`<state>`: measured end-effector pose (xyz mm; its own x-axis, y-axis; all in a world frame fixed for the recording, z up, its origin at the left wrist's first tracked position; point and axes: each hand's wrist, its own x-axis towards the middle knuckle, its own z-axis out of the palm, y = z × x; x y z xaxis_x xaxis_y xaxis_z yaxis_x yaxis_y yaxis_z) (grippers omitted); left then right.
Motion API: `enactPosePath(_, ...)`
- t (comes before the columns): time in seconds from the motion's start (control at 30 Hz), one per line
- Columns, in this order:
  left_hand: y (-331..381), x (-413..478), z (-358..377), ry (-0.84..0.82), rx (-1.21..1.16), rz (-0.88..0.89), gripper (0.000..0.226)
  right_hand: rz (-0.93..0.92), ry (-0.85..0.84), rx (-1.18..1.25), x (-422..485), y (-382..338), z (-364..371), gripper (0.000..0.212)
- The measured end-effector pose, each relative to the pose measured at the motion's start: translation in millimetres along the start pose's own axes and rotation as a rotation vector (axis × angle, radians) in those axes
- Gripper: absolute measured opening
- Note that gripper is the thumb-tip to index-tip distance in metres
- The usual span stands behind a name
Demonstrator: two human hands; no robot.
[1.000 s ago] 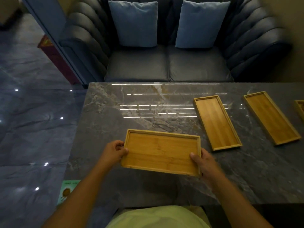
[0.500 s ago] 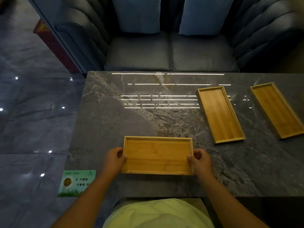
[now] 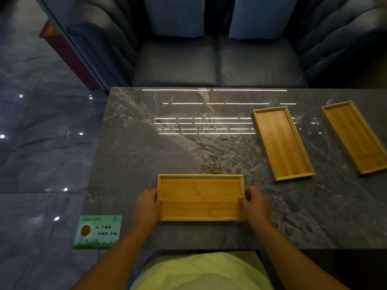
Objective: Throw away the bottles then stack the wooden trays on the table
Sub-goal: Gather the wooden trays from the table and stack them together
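Observation:
A shallow wooden tray (image 3: 200,197) lies flat and crosswise near the front edge of the dark marble table (image 3: 146,155). My left hand (image 3: 146,205) grips its left short end and my right hand (image 3: 254,204) grips its right short end. Two more empty wooden trays lie lengthwise on the table: one (image 3: 282,142) right of centre and another (image 3: 356,137) at the far right, partly cut off by the frame. No bottles are visible.
A blue-grey sofa (image 3: 217,65) with two cushions stands behind the table's far edge. A green printed card (image 3: 98,232) sticks at the table's front left corner. Glossy tiled floor (image 3: 41,143) spreads to the left.
The tray in my hands was tilted and raised; it has come down level near the front edge. The view has tipped downward.

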<state>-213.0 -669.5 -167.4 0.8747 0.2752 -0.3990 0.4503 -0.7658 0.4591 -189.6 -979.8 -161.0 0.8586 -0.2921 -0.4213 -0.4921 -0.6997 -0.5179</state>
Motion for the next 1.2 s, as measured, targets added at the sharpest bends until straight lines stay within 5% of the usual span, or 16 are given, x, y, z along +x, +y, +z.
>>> enactPosePath(1.2,-4.5,5.8,16.1,-0.014,0.083,-0.040,0.012,-0.037,-0.084,-0.099,17.3,9.4,3.5,0.016)
